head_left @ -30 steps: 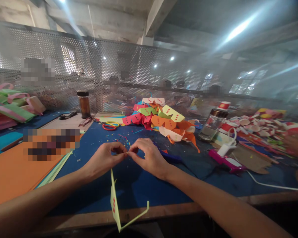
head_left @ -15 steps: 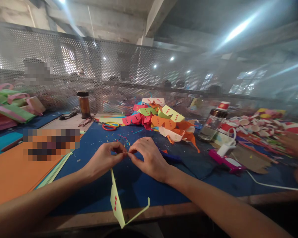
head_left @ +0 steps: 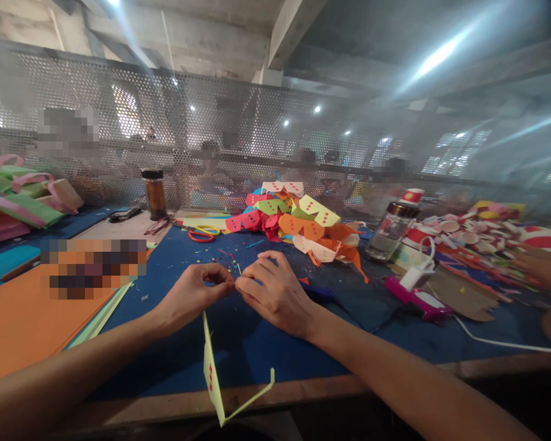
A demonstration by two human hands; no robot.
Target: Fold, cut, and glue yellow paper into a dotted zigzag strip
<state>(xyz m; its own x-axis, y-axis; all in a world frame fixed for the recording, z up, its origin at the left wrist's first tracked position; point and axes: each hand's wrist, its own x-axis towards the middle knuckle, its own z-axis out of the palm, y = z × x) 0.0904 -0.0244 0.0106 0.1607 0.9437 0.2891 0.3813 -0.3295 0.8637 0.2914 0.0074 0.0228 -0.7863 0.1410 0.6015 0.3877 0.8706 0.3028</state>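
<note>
Pale yellow paper glasses with red marks hang below my hands, one folded temple strip sticking out to the right past the table's front edge. My left hand is closed on the upper strip of these glasses, thumb and fingertips pinched. Right beside it, my right hand has its fingers bent together at the strip's end, their tips meeting those of the left. Whatever lies between the right fingertips is too small to see. Beyond the hands is a pile of coloured paper glasses, with small paper scraps before it.
Red-and-yellow scissors lie beyond my left hand, near a brown-filled bottle. Orange sheets are stacked at left. A clear bottle, a magenta power strip and a paper-cup heap occupy the right, where another person's blurred hand shows.
The right fingers have shifted and flattened slightly at the strip's end. The hanging paper glasses have swung a little left and turned slightly. My left hand is nearly still.
</note>
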